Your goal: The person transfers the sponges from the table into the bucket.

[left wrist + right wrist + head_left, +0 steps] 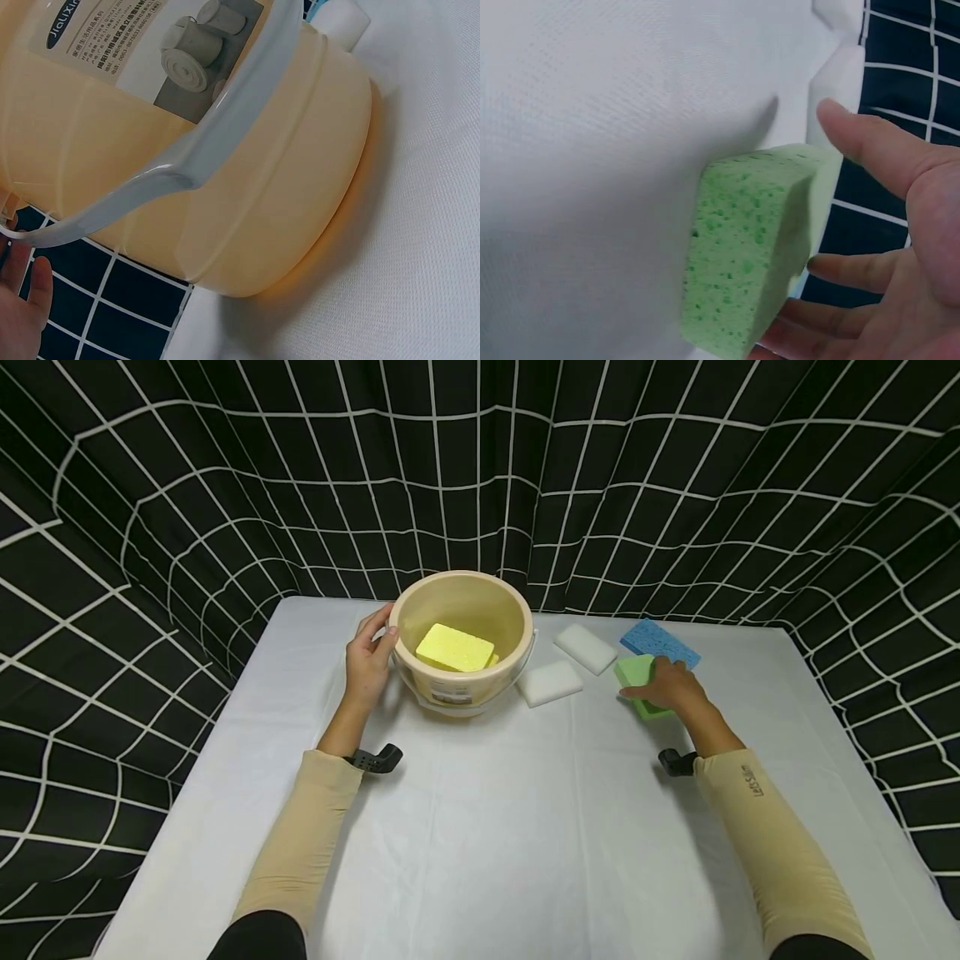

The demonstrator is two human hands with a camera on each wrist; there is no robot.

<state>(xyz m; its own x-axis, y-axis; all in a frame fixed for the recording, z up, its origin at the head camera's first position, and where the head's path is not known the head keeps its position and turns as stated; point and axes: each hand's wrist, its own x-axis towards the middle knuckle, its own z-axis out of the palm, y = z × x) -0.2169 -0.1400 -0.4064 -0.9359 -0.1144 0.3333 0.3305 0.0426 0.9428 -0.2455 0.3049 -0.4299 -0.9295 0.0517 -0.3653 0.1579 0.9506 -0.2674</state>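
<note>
A cream bucket [460, 685] with a pale carrying handle [217, 127] stands at the back of the table. Inside it lies a yellow sponge [454, 648], with a bit of more yellow beneath. My left hand [367, 664] touches the bucket's left side at the rim, fingers fairly straight; the left wrist view catches only part of that hand. On the right, my right hand [672, 685] is over a green sponge [731, 255]. Its fingers touch the sponge's far side, while the thumb [862, 135] stands apart from it.
Two white sponges [551, 682] [586, 648] lie between the bucket and the green sponge. Behind the green one is a blue sponge [660, 643]. White cloth covers the table [510, 827], and a black curtain [480, 468] with white grid lines hangs around it.
</note>
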